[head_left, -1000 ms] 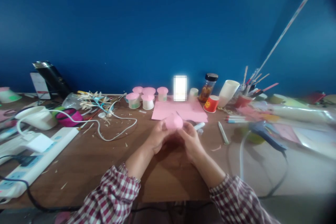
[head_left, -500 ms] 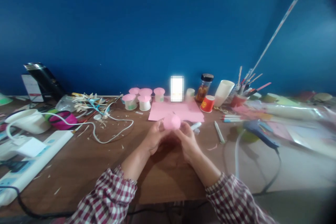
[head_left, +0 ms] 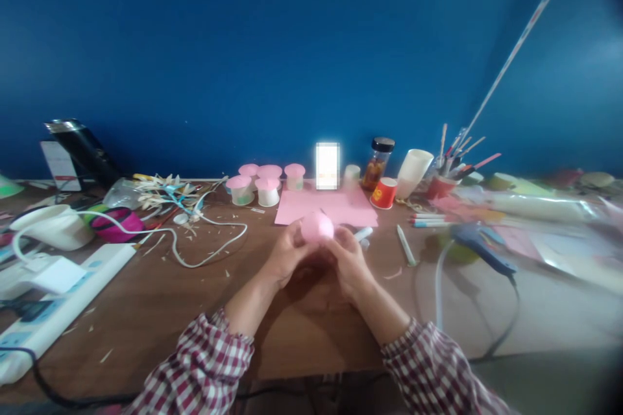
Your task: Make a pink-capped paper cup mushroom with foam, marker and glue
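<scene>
A pink paper cap, rounded and slightly cone-shaped, is held up over the near middle of the table. My left hand grips its left edge, fingers closed, thumb toward the front. On the other side my right hand pinches the right edge the same way. Whatever lies under the cap is hidden by it and the hands. Just behind it lies a flat pink paper sheet. Left of that sheet stand several small paper cups with similar pink tops. A white pen-like thing lies close to my right hand.
A red cup, a lidded jar and a pale tall cup stand at the back right. A blue glue gun lies at right. White cable and a power strip occupy the left. A bright pixelated patch covers the back middle.
The pink cap has tilted slightly between my fingers, and a paler patch shows on its front. Both hands stay nearly in place; the view has shifted a little.
</scene>
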The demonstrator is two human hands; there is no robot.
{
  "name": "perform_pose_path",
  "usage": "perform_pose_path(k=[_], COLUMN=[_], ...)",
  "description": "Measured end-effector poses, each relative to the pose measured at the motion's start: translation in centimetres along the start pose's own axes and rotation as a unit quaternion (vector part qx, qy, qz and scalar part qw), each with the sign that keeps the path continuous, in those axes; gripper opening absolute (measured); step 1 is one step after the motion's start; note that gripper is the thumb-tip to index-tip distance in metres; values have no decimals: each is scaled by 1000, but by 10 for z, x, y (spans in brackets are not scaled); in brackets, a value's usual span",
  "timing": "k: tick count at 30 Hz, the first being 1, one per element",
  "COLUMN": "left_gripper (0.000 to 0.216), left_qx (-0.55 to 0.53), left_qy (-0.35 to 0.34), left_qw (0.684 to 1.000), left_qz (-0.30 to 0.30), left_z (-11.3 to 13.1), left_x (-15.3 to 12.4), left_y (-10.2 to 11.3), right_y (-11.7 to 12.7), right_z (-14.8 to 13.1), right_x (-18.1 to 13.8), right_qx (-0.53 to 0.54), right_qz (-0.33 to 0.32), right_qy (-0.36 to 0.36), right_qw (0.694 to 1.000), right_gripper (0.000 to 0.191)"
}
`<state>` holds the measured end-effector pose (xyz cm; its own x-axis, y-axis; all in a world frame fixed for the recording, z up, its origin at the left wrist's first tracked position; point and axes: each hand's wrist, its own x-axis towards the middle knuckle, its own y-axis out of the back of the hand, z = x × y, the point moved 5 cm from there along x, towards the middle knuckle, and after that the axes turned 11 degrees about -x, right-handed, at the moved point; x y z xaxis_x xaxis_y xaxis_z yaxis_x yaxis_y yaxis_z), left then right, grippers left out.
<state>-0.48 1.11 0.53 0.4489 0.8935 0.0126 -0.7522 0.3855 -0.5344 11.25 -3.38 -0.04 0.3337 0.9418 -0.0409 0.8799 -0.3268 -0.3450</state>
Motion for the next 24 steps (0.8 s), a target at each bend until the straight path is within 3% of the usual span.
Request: perform_pose_path(k=[4,14,24], left_gripper=[64,68,66], left_qx=[2,20,23], left_qy=[-9,-30,-37], left_qw=[1000,999,999], left_qz=[-18,31,30], left_z=[1,0,-1], left_x=[-2,1,1], left_y=[-5,3,3], right_y=[3,-1,-2], right_z=[0,0,-6], right_x=[1,-1,-3], right_qx=[1,-15,-29], right_qz=[10,-2,-6], right_qy=[6,-7,23], right_qw=[1000,1000,999], right_gripper=[39,41,43])
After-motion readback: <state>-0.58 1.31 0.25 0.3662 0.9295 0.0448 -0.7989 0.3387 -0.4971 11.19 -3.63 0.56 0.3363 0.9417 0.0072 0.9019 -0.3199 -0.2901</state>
